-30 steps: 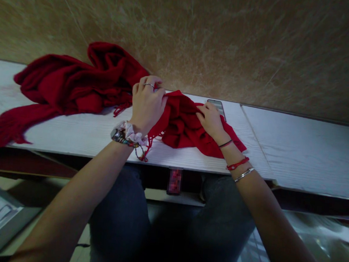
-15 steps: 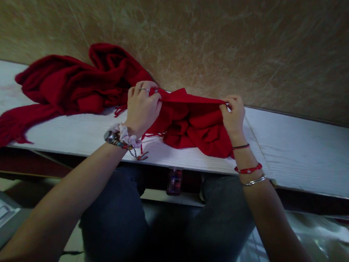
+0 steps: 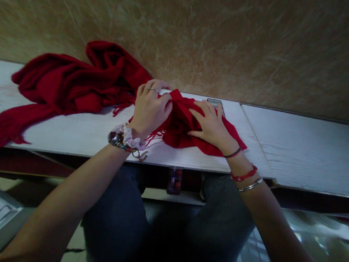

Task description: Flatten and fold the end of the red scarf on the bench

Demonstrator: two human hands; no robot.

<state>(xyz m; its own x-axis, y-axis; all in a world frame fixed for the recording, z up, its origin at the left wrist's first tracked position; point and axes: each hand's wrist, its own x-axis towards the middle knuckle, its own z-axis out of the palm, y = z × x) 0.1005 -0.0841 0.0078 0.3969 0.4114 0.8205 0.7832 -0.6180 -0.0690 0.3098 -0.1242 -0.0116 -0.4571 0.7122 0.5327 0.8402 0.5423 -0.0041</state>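
A long red fringed scarf (image 3: 74,85) lies crumpled across a white wooden table (image 3: 298,146), its tasselled end hanging off the left edge. My left hand (image 3: 150,108) is closed on a bunched fold of the scarf near the middle. My right hand (image 3: 213,126) lies on the folded part of the scarf just to the right, fingers stretched out and pressing the cloth down. Both wrists carry bracelets.
A dark flat object (image 3: 216,104), perhaps a phone, lies on the table behind the right hand. A brown marbled wall (image 3: 231,42) rises behind the table. My legs in dark trousers (image 3: 169,228) are under the table edge. Pale items lie on the floor at both sides.
Half a second ago both hands held the scarf's edge stretched between them. Now my right hand has let go, moved left and flattened onto the cloth, which is bunched again.
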